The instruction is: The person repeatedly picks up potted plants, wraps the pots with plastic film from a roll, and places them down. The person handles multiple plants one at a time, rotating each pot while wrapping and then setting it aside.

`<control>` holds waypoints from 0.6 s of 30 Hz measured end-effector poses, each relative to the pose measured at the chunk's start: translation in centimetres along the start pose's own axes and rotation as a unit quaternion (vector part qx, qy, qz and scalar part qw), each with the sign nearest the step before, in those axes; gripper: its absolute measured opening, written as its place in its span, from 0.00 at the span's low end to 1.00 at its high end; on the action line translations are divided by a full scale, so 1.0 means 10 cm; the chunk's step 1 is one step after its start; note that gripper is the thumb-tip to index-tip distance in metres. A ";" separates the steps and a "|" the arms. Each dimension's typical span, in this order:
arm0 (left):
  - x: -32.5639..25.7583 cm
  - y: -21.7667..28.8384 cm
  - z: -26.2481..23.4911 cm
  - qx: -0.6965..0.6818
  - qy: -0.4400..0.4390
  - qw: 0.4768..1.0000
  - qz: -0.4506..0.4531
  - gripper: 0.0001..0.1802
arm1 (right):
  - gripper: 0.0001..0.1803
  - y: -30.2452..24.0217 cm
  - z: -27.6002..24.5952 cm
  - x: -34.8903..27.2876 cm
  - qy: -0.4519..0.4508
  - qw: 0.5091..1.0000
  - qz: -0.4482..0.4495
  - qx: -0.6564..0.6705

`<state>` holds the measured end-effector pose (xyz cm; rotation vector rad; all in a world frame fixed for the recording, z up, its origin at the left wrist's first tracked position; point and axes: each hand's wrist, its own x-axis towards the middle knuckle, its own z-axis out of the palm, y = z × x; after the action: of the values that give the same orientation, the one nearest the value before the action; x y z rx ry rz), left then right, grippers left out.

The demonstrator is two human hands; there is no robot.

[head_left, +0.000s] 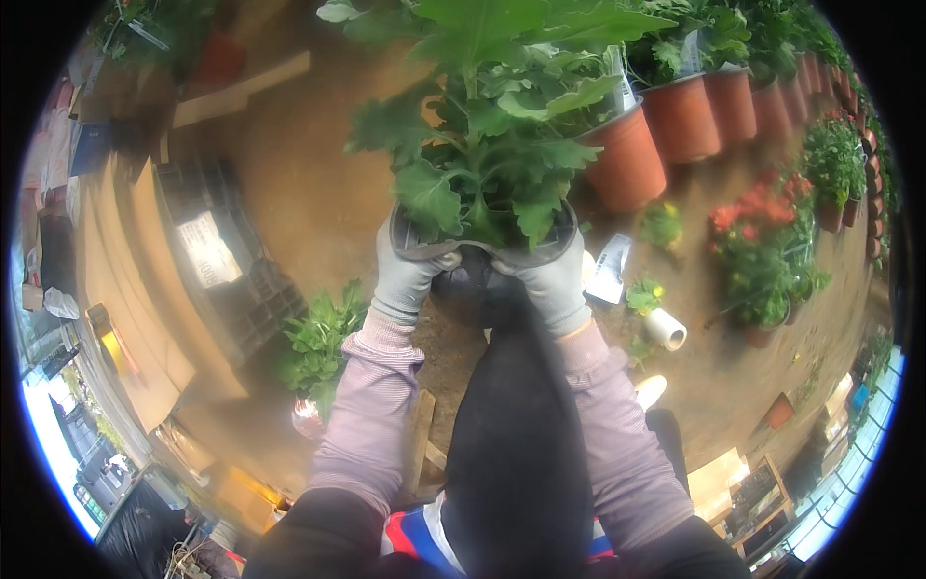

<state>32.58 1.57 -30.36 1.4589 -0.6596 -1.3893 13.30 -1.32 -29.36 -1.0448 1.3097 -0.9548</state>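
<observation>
A leafy green potted plant [473,154] is held up in front of me, its dark round pot rim [424,249] facing me. My left hand [407,275], in a pale grey glove, grips the rim on the left side. On the right side, my right hand [550,289], gloved the same way, is closed round the rim. Both thumbs lie along the near edge of the pot. The lower part of the pot, between my hands, is dark and partly hidden.
Terracotta-coloured pots [680,118] with green plants line up at the upper right. A red-flowered plant [762,227] stands right of me; a white cylinder [665,329] lies nearer. Cardboard sheets [121,280] and a black crate [227,251] are left, with a leafy plant [323,338] beside my left forearm.
</observation>
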 end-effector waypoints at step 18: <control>-0.01 -0.21 0.23 -0.206 -0.115 0.971 0.045 0.25 | 0.28 -0.56 -0.31 -0.19 0.019 0.962 -0.158 -0.220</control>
<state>29.89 1.81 -31.89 0.9402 -0.5329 -1.5287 10.33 -1.15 -23.43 -1.6225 1.4516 -0.9385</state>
